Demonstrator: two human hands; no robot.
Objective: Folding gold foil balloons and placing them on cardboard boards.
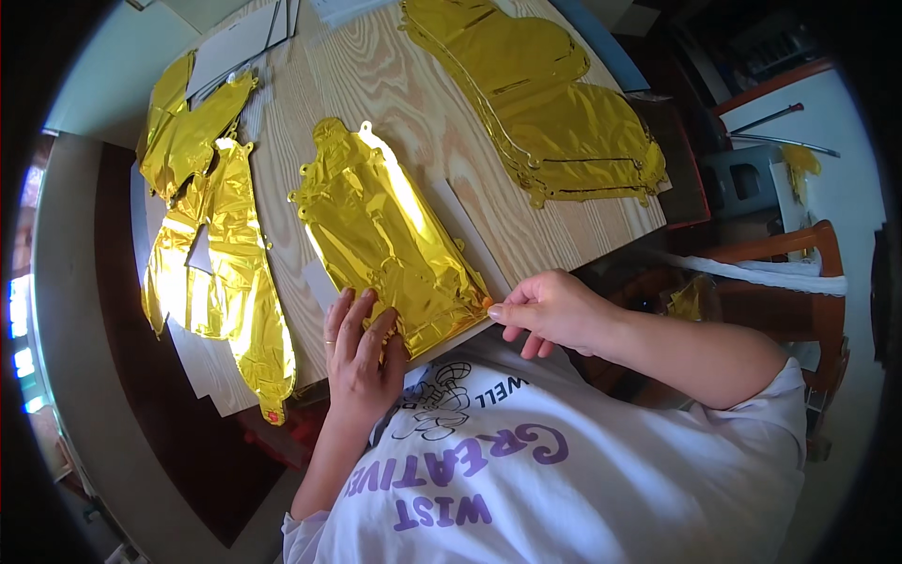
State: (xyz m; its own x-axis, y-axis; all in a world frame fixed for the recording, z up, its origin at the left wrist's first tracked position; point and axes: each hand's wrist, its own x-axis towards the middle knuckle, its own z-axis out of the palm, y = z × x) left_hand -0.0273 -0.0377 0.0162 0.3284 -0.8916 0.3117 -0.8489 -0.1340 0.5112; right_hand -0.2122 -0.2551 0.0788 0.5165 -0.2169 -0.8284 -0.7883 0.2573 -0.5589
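A folded, flat gold foil balloon [376, 230] lies in front of me at the table's near edge, over a pale sheet of card. My left hand [362, 352], with a ring on one finger, rests open on its lower left part, fingers spread on the crinkled foil. At the lower right corner, the thumb and fingertips of my right hand [550, 310] pinch the balloon's edge beside a small orange spot. What lies under the left palm is hidden.
Another gold foil balloon [249, 282] hangs partly over the table's left edge. A wide one [554, 122] lies at the far right of the wooden table [338, 75]. Grey-white card [230, 52] sits at the far left. A wooden chair [822, 282] stands to the right.
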